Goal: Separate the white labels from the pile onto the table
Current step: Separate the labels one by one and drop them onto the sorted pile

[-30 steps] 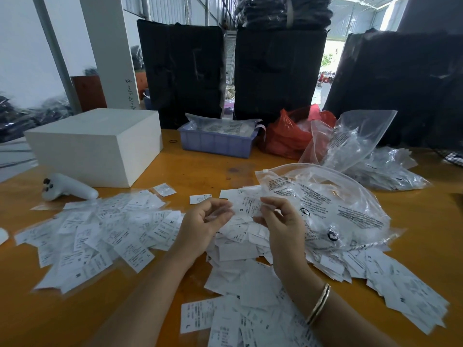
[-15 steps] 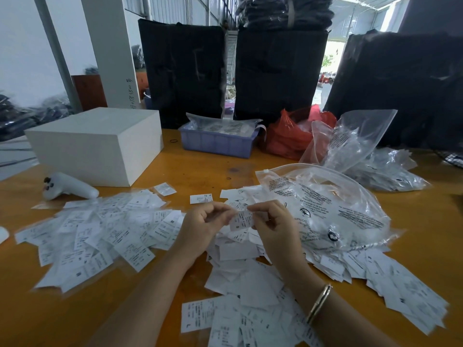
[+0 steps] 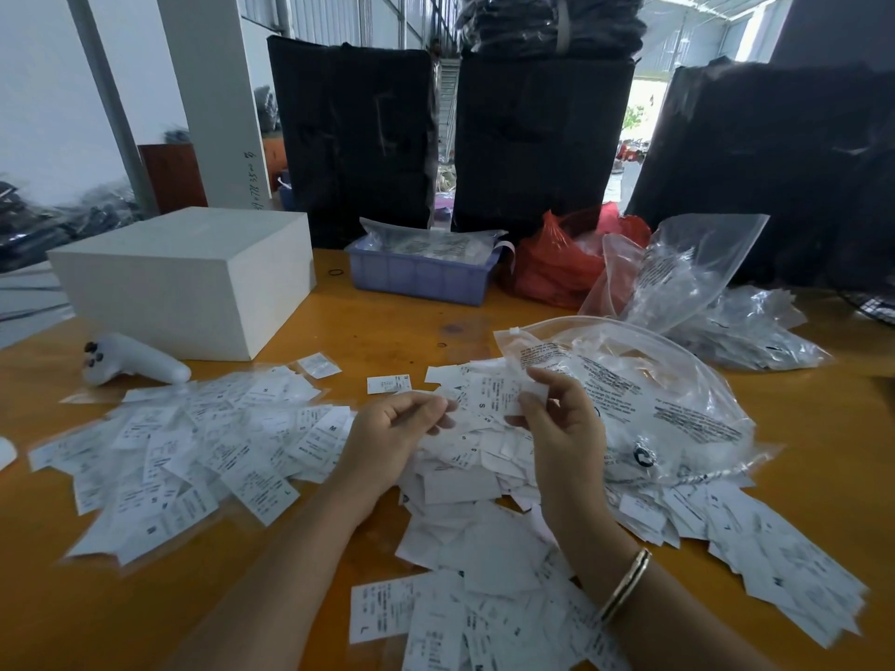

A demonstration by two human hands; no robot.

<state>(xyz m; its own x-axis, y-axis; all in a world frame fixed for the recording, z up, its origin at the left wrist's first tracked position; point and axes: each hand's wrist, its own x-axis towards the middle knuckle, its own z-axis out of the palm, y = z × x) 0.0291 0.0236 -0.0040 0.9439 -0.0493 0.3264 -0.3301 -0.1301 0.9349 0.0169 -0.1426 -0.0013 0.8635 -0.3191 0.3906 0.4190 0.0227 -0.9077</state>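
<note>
Orange surface (image 3: 484,302) found carrying all items. Three black bags (image 3: 537,138) noted standing behind its far edge. White box (image 3: 189,278) recorded at far left, with white controller (image 3: 135,363) just in front of it. Large clear zip bag (image 3: 654,399) observed right of centre, lying on the pile (image 3: 484,549) of white labels spread from centre toward the near edge. Separated labels (image 3: 193,447) seen laid out at left, apart from the pile. Blue tray (image 3: 421,278) and red bag (image 3: 562,268) logged at the far side, further clear bags (image 3: 746,326) at far right. Right hand (image 3: 562,433), gold bangle (image 3: 624,586) at wrist, found raised above the pile, pinching one label (image 3: 494,394) between thumb and fingertips. Left hand (image 3: 392,438) noted beside it, fingers curled, pinching a thin clear piece, hard to identify.
</note>
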